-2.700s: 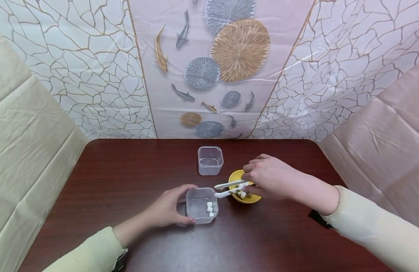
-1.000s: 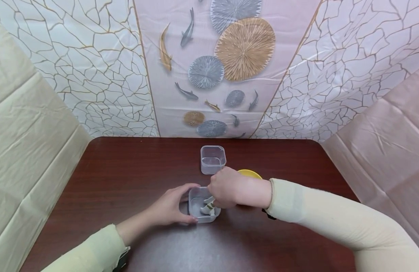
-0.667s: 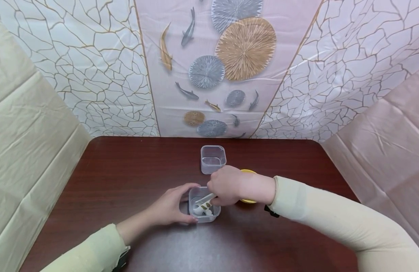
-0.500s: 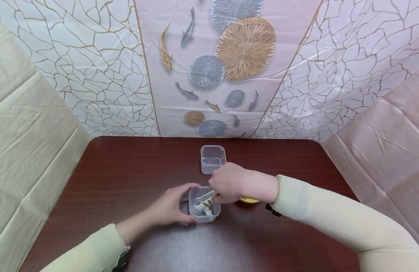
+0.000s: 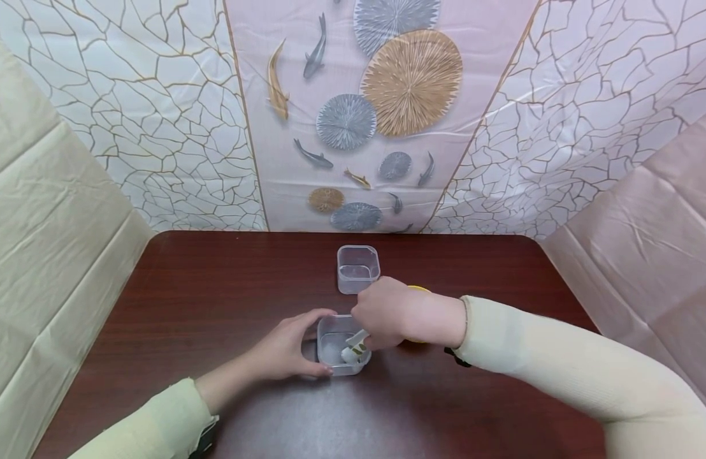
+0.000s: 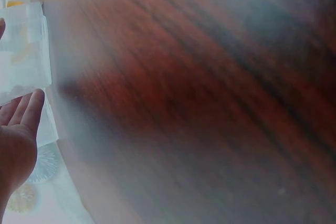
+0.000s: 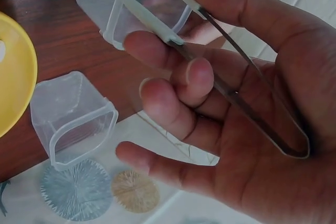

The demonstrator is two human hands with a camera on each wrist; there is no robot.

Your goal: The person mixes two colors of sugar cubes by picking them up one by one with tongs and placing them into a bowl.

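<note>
My left hand (image 5: 284, 347) holds a clear square plastic container (image 5: 332, 326) at its left side, thumb near the front corner and fingers at the back. In the left wrist view the fingers (image 6: 32, 111) lie along the container wall (image 6: 26, 51). My right hand (image 5: 384, 312) grips metal tongs with white tips (image 5: 354, 349), which reach down into the container's right side. The right wrist view shows the tongs (image 7: 231, 94) between thumb and fingers, their two arms apart. The tips and the hand hide most of the small white pieces inside.
A second clear container (image 5: 357, 271) stands behind the first on the dark red wooden table (image 5: 227, 280). A yellow bowl (image 5: 418, 289) sits to the right, mostly hidden under my right forearm. Patterned cloth (image 5: 175, 127) hangs behind the table.
My right hand has moved left from the yellow bowl to the near container, lowering the tongs into it. Lately the tips have shifted right within it. My left hand keeps its hold.
</note>
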